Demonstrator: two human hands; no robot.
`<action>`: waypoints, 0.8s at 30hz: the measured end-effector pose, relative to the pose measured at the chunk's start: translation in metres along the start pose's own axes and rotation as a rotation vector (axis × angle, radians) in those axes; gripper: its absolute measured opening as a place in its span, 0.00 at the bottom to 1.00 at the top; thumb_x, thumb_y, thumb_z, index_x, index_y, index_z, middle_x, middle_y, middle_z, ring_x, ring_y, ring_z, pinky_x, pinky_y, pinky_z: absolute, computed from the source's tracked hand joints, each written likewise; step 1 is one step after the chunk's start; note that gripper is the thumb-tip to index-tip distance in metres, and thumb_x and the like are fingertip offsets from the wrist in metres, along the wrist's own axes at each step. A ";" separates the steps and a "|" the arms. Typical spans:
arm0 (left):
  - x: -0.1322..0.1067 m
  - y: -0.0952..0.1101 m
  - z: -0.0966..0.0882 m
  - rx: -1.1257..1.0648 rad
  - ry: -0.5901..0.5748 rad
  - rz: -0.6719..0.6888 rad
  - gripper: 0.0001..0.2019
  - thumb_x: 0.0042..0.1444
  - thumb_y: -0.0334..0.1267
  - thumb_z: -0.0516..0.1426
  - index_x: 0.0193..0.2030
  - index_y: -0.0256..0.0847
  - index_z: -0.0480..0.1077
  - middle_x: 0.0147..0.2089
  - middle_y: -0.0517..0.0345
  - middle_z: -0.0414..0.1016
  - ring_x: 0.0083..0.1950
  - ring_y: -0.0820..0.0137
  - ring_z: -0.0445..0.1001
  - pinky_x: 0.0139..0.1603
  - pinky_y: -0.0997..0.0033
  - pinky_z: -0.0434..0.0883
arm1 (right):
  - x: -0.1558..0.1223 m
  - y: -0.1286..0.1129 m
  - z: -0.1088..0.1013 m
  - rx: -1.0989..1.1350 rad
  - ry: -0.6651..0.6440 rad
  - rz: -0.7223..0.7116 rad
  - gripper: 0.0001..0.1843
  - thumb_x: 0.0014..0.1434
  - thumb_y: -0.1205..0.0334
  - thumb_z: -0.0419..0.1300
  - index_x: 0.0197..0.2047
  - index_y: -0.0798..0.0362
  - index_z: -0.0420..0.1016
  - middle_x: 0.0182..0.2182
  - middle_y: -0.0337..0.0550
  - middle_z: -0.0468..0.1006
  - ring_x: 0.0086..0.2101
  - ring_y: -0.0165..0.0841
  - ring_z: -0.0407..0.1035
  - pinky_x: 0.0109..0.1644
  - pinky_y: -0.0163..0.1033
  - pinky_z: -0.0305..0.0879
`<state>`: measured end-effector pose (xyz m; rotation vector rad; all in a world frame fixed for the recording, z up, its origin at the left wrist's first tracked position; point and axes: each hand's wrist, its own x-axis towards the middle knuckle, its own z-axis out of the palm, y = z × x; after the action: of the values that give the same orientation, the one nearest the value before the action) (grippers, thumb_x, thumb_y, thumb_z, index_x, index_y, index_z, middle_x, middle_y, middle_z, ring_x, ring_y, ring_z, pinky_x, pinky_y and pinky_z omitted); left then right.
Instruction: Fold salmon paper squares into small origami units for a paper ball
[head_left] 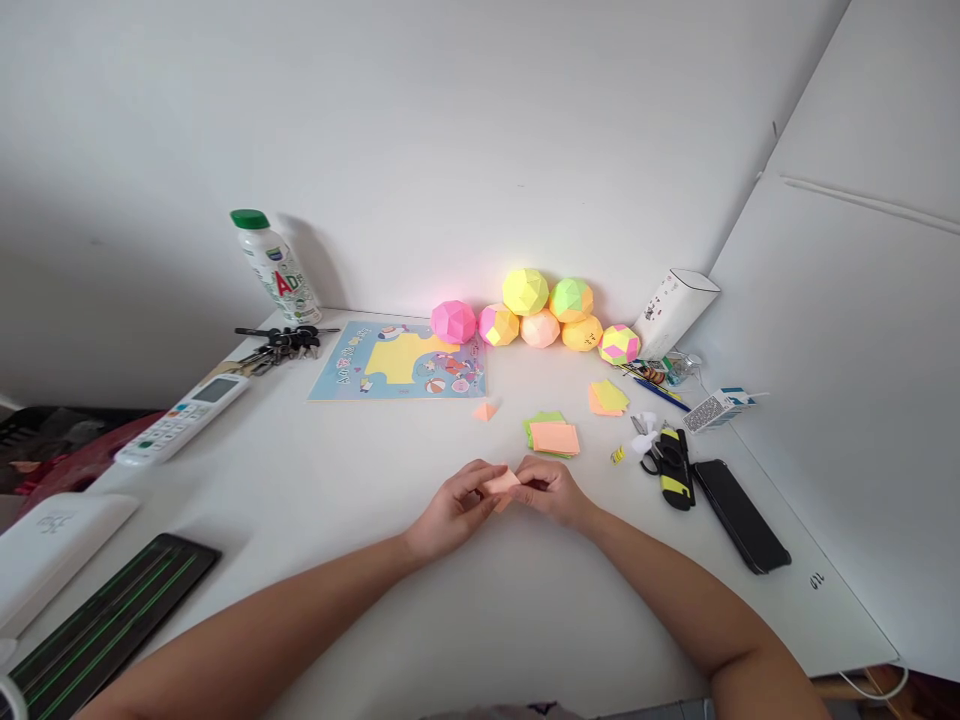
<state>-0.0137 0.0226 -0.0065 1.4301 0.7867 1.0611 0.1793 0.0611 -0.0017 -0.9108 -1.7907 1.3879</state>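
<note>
The left hand [454, 505] and right hand [551, 488] pinch a peach paper slip [501, 481] between them over the white surface [315, 500], seemingly part-folded. By the wall [420, 150], 7 faceted paper balls [525, 292] look finished; stacked paper sheets [555, 439] lie flat, apparently unused. A remote control [184, 418] lies leftward.

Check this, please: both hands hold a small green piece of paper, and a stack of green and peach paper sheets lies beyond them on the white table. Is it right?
Not the colour: the head view shows the left hand and right hand holding a small peach piece of paper, not green. The rest is right.
</note>
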 end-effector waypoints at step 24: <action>0.002 0.009 0.000 0.251 0.034 -0.157 0.11 0.57 0.43 0.53 0.37 0.40 0.73 0.30 0.58 0.67 0.31 0.72 0.63 0.31 0.74 0.62 | -0.001 0.001 0.001 0.157 0.053 0.112 0.12 0.48 0.57 0.66 0.31 0.54 0.70 0.26 0.36 0.67 0.26 0.26 0.61 0.29 0.33 0.59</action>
<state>-0.0145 0.0228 0.0029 1.5338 1.0687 0.8916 0.1790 0.0600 -0.0033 -0.9672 -1.5879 1.5366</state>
